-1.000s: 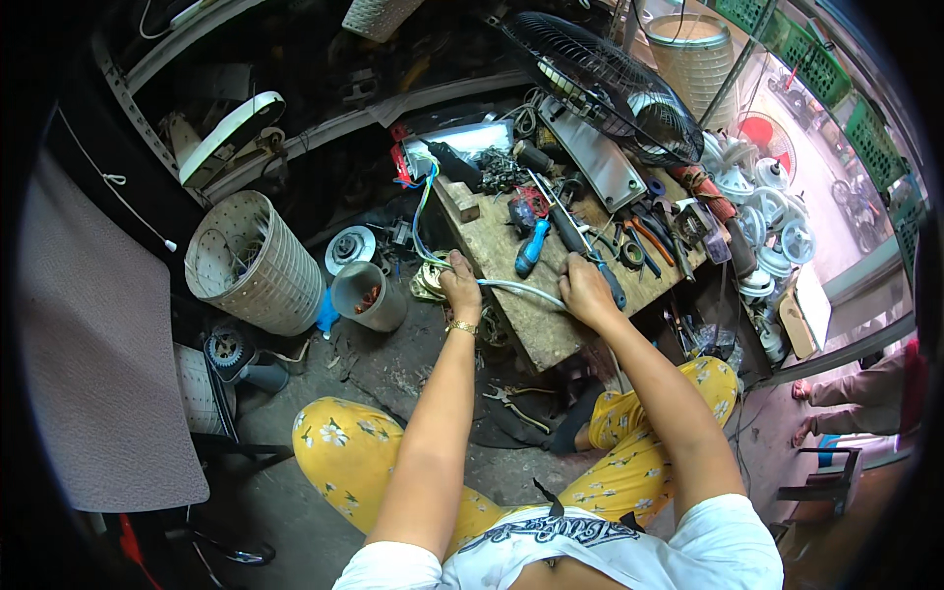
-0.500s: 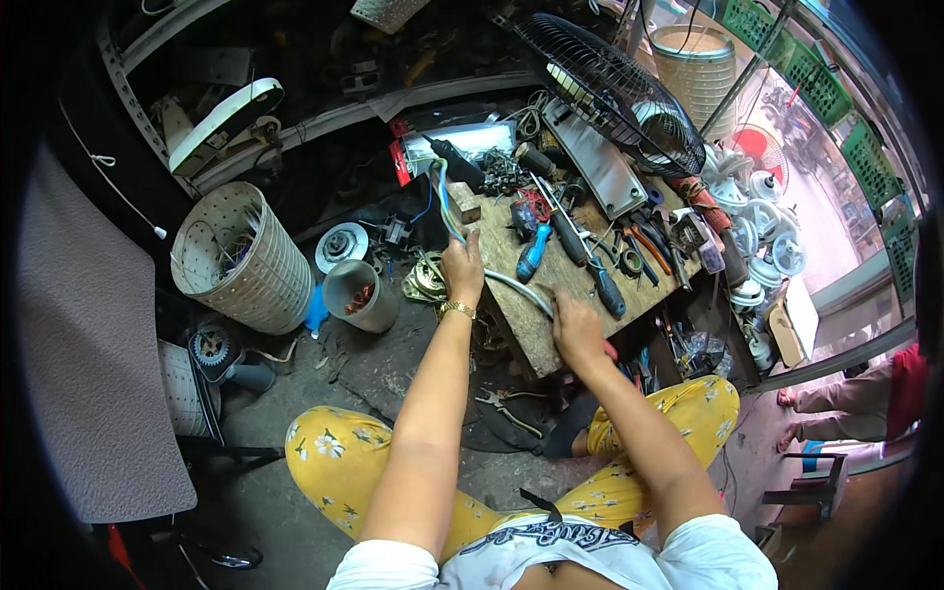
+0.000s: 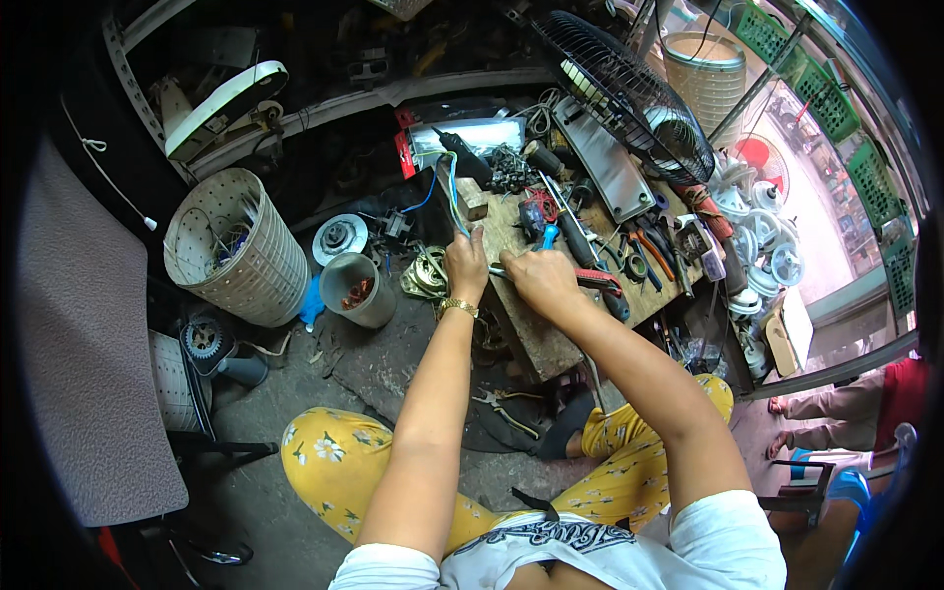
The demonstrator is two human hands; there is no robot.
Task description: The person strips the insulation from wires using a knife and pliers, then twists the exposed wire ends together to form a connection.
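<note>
Nearest, at the bottom edge, the person's white shirt [image 3: 551, 551] and yellow flowered trousers [image 3: 339, 457], the knees spread wide; both bare forearms reach up the middle, a gold bracelet [image 3: 458, 307] on the left wrist. On the floor between the legs lie pliers [image 3: 511, 408], their handles apart.

The two hands are near each other at the left edge of a wooden workbench [image 3: 551, 339]; the left hand [image 3: 466, 265] is closed around a grey cable [image 3: 496, 270], thumb uppermost, with loose coloured wires [image 3: 454, 197] rising beyond it; the right hand [image 3: 539, 280] is curled, knuckles up, around a red and black tool [image 3: 600, 282] whose end juts out to the right; its fingertips are hidden, so how they meet the cable cannot be told; the cable shows briefly in the gap between the hands.

Left of the hands stand a translucent cup [image 3: 374, 310] with copper-coloured scraps inside, and a tilted white perforated basket [image 3: 280, 270]; just beyond the right hand is a partly hidden blue screwdriver [image 3: 549, 237].

Farther back, a fan with a black grille [image 3: 629, 93] leans over the bench; at right are piled white plastic parts [image 3: 762, 236], and beyond them another person's legs [image 3: 836, 413].
</note>
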